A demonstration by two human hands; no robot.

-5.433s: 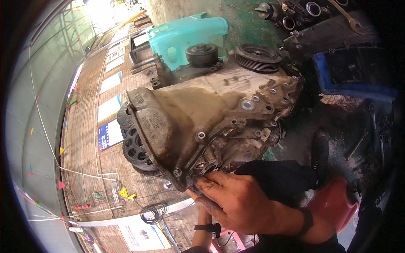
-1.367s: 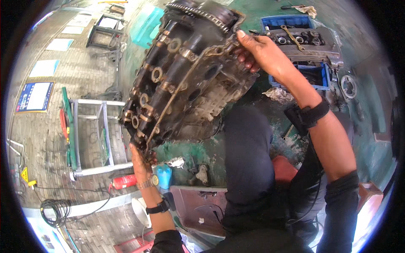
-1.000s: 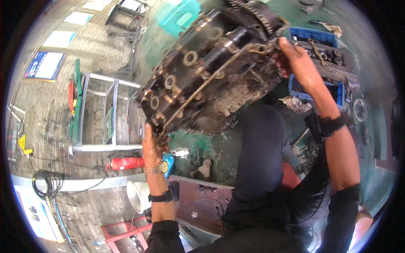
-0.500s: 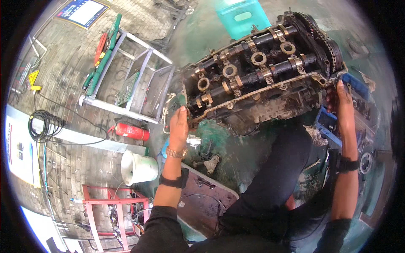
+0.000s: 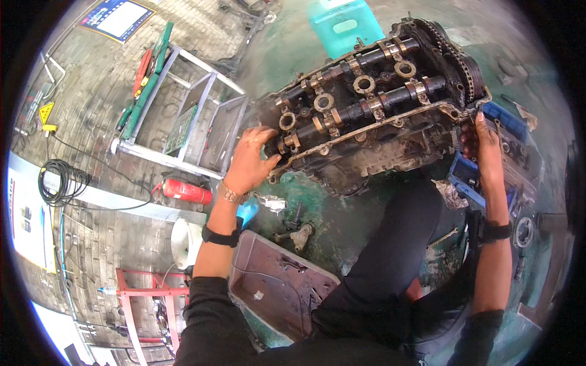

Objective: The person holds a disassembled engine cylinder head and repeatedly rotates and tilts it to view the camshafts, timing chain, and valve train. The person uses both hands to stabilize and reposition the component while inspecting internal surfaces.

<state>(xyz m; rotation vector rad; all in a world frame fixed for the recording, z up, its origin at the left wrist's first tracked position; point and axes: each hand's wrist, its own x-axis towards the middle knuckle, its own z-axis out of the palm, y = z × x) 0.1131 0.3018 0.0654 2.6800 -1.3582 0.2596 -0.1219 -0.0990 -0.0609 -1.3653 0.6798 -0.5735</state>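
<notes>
A dirty, oil-blackened engine (image 5: pixel 366 131) with its top uncovered lies tilted in front of me. Two camshafts with brass-toned bearing caps run along it, and a timing chain (image 5: pixel 455 61) loops round its far right end. My left hand (image 5: pixel 247 160) grips the engine's left end, fingers curled over the edge and thumb on the near side. At the near right corner, below the chain, my right hand (image 5: pixel 486 143) holds the engine with its thumb up along the rim. Its other fingers are partly hidden beneath the corner.
A turquoise plastic stool (image 5: pixel 345 27) stands behind the engine. Blue parts trays (image 5: pixel 461 177) lie by my right arm. Below the engine are a metal bracket (image 5: pixel 299 235) and a shallow brown tray (image 5: pixel 268 293). Leftward stand a metal frame (image 5: pixel 183 155), a fire extinguisher (image 5: pixel 186 191) and a white bucket (image 5: pixel 183 244).
My left hand has shifted from flat against the engine's near left corner to curling over its left end. The engine sits slightly further left in view. My right hand keeps its hold.
</notes>
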